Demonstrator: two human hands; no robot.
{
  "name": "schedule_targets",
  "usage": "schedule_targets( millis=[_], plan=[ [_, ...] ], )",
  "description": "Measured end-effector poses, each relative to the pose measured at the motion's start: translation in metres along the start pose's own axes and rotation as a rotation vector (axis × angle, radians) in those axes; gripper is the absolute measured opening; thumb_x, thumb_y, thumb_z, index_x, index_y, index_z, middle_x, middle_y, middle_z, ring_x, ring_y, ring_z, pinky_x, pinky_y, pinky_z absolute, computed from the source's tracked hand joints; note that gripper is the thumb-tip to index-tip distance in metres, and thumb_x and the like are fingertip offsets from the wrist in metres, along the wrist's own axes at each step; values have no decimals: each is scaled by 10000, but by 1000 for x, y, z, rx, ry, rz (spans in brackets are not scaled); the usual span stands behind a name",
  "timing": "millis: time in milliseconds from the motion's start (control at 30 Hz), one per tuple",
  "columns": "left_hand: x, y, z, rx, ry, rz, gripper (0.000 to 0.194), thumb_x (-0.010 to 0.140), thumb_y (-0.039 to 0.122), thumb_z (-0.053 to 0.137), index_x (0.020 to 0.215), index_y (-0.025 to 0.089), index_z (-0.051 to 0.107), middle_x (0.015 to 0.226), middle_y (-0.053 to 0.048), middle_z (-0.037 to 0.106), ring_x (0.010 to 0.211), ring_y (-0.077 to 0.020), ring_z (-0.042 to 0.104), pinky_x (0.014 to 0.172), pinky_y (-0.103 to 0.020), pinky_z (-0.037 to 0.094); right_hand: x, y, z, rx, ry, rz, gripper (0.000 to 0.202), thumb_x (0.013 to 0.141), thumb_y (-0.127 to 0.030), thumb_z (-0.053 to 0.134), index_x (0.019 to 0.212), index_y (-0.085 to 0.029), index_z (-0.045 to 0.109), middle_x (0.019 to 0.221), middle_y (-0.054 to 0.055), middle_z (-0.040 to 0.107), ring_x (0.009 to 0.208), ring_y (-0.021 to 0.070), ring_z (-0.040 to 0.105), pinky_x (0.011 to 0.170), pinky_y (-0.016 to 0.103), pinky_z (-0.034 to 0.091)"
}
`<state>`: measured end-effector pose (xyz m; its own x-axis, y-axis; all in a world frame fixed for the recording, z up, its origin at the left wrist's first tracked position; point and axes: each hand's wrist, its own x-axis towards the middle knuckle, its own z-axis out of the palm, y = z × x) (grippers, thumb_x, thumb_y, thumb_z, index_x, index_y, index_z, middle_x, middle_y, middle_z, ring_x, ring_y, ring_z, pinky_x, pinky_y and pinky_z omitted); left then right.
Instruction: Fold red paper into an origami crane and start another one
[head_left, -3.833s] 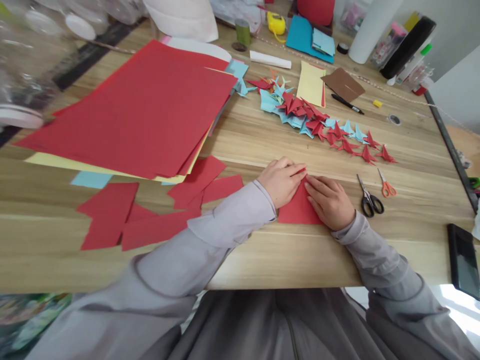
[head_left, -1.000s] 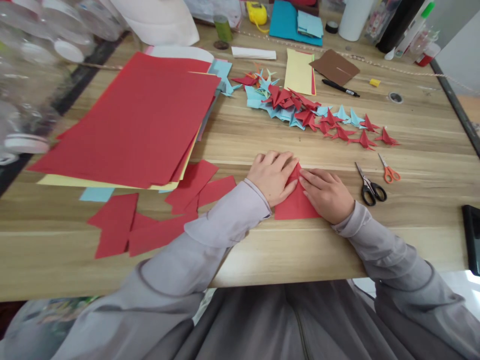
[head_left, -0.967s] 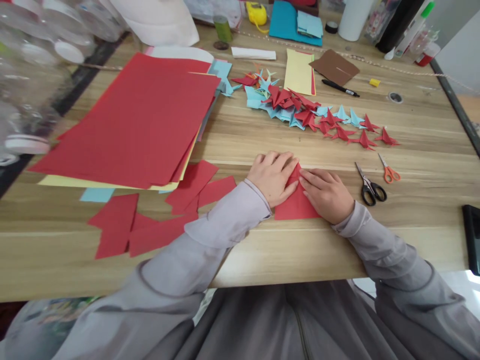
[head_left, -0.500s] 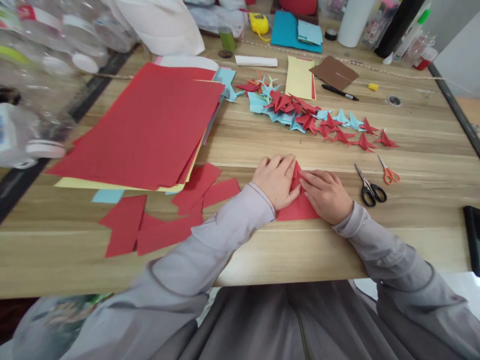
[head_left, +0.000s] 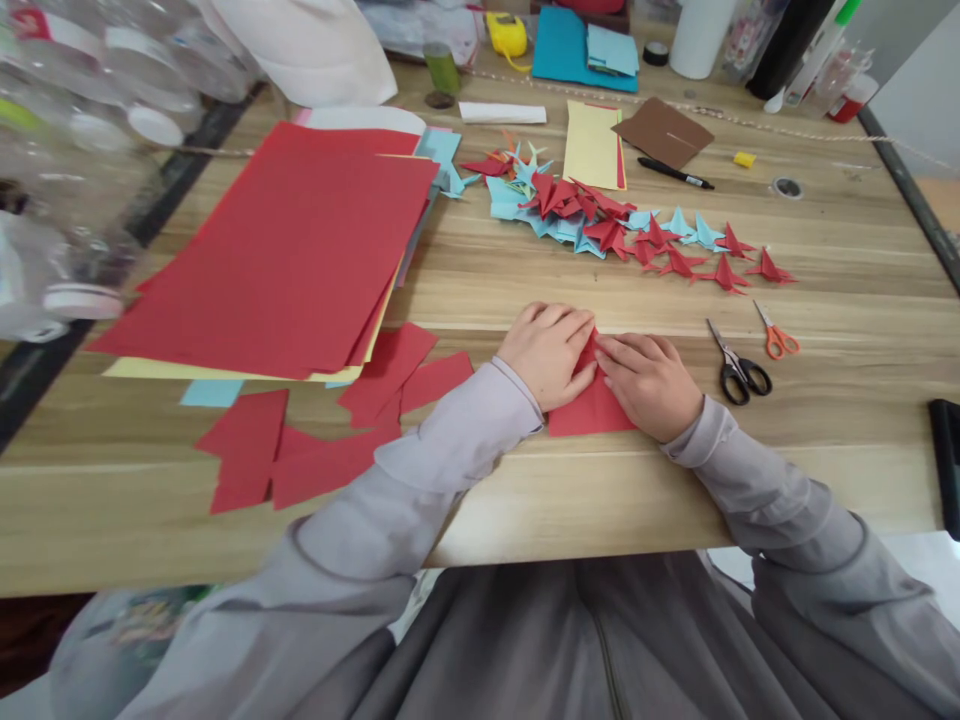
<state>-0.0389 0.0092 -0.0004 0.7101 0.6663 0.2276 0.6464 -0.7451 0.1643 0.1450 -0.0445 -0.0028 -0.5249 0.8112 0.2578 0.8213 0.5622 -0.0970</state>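
Observation:
A partly folded red sheet of origami paper lies on the wooden table under both hands. My left hand presses down over its left side, fingers together and the thumb lying across the paper. On the right side, my right hand holds the folded edge near the top, fingertips close to the left hand's. The fold's exact shape is mostly hidden beneath the fingers. Black-handled scissors and smaller orange-handled scissors rest to the right of my right hand.
Large red sheets are stacked at left, with cut red pieces in front. Folded red and blue paper cranes gather behind my hands. Farther back are a brown paper, a black pen and a yellow tape measure.
My fingers have shifted slightly on the red paper, covering more of its upper tip. The whole view has moved a little; the other things lie as before.

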Motion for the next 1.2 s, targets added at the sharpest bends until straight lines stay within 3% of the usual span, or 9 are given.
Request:
schedule_targets(
  millis=[200,367,1200],
  plan=[
    [-1,-2,-1,-41,-24,-44,475,846,291,435,1260,111,582,1303,-131,591,1167,-319,490,957,-498,388,0,0,0,-5,-4,2,311,950,-202,431,1165,-183,654,1315,53,615,1157,246,541,967,437,410],
    [-3,1,-1,-44,-30,-62,530,833,330,459,1285,67,548,1336,-144,560,1187,-329,462,999,-499,368,0,0,0,-14,-1,-2,310,953,-204,428,1163,-173,655,1303,52,625,1157,242,544,964,423,414],
    [-6,-3,2,-33,-28,-33,509,880,333,436,1320,88,517,1369,-140,532,1208,-316,451,1009,-494,360,0,4,-4,-25,-36,-34,315,944,-205,444,1191,-186,639,1319,64,612,1175,237,528,955,413,417]
  ],
)
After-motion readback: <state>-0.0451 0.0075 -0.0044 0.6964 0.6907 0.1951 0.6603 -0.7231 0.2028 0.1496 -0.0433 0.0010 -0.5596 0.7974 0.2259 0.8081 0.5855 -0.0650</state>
